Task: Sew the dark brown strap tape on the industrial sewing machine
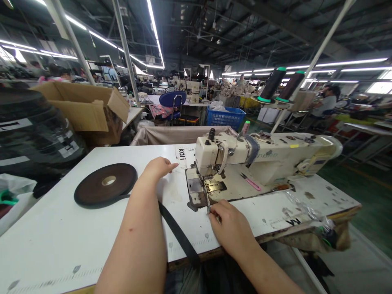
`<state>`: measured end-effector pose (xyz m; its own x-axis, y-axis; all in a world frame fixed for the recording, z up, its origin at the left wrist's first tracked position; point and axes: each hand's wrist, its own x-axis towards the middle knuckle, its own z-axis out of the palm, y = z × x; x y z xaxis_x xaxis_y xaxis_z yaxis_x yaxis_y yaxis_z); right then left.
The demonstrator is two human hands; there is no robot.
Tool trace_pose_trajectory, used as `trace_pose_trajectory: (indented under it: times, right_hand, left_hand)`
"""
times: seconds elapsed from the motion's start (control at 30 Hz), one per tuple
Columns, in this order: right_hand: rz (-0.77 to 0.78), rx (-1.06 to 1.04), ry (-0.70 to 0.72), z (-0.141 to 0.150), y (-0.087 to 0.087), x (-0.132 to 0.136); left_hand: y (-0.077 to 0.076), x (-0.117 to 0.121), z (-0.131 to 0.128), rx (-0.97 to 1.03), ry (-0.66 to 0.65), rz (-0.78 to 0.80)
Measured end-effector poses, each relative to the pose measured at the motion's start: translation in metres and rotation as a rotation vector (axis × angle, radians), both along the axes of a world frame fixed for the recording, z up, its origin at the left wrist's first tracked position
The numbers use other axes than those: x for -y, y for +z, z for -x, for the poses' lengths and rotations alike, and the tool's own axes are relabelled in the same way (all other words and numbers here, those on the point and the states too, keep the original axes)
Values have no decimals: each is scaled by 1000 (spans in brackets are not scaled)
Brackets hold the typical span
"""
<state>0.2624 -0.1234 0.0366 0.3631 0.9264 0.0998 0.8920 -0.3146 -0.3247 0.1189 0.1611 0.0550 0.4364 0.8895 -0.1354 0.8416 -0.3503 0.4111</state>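
Note:
My left hand [159, 167] is over the white table, left of the sewing machine [235, 153]. Its index finger stretches out toward the machine, the other fingers are partly curled, and I see nothing in it. In front of the needle plate [217, 186], my right hand [227, 224] pinches a thin greyish piece [208, 203], too small to name. A large roll of dark tape [92, 188] lies flat at the left. Its loose end, a black strip [177, 230], passes beneath my left forearm and over the table's front edge. Pink-handled snips [251, 182] rest on the machine bed.
An open cardboard box [82, 106] stands behind the table at the left, beside a dark bulky sack [33, 126]. Two thread cones [272, 85] sit on a stand behind the machine. Further back are a blue crate [225, 117], a blue chair [171, 100] and people at work.

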Motion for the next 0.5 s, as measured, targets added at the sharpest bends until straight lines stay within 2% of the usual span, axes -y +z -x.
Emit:
trace_pose_trajectory:
  times: [0.13,0.23,0.37,0.5]
  right_hand:
    - [14,-61,45,0,1,6]
    - [43,-159,80,1,3,15]
    - [87,-293,147,3,11,30]
    - [211,-376,211,7,21,43]
  left_hand:
    - [-1,1,4,266,26,18]
    - [-3,-1,9,405,120,25]
    - [-4,-7,14,458,261,-8]
    - [-7,-12,17,501,361,-55]
